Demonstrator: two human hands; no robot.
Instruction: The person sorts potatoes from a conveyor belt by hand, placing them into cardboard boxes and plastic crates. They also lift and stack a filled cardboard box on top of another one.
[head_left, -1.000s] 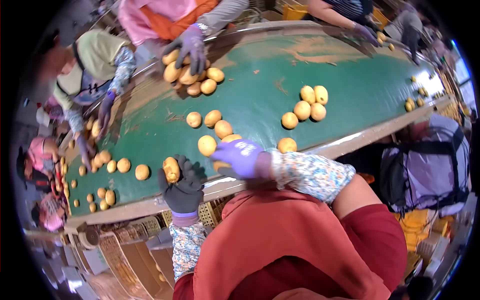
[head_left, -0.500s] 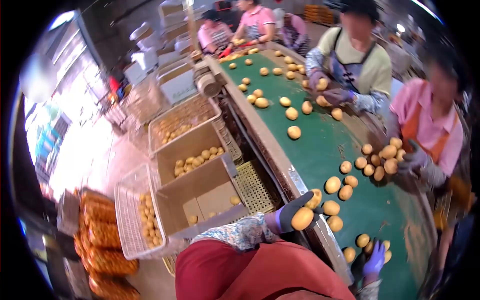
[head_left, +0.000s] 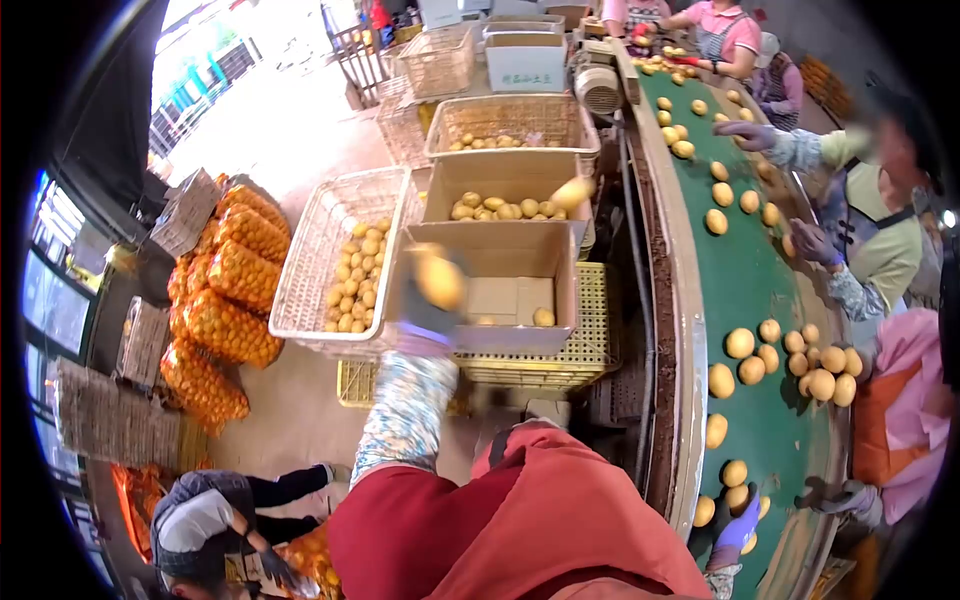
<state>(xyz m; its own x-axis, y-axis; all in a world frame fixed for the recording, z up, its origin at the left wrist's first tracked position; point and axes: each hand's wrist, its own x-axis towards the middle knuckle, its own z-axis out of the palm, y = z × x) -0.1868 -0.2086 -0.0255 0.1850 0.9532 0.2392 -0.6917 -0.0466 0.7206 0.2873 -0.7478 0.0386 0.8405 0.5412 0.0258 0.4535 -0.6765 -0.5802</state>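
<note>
Stood beside a green belt point(head_left: 750, 280) right of a stiff cardboard box point(head_left: 520, 338), with right hand point(head_left: 738, 528) far right of the box, grip impossible to tell, and gloved left hand point(head_left: 425, 315) closed at the box's left rim round a blurred potato point(head_left: 438, 280): firm, rounded, likely light, bruisable, best cupped around its middle.

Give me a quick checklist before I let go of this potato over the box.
1. Left hand grips potato: ok.
2. Potato above the nearest box: ok, by its left wall.
3. Room in that box: ok, few potatoes inside.
4. Right hand on the belt: ok; holding anything, cannot tell.
5. Blurred potato by the next box: resting or airborne, cannot tell.
</note>
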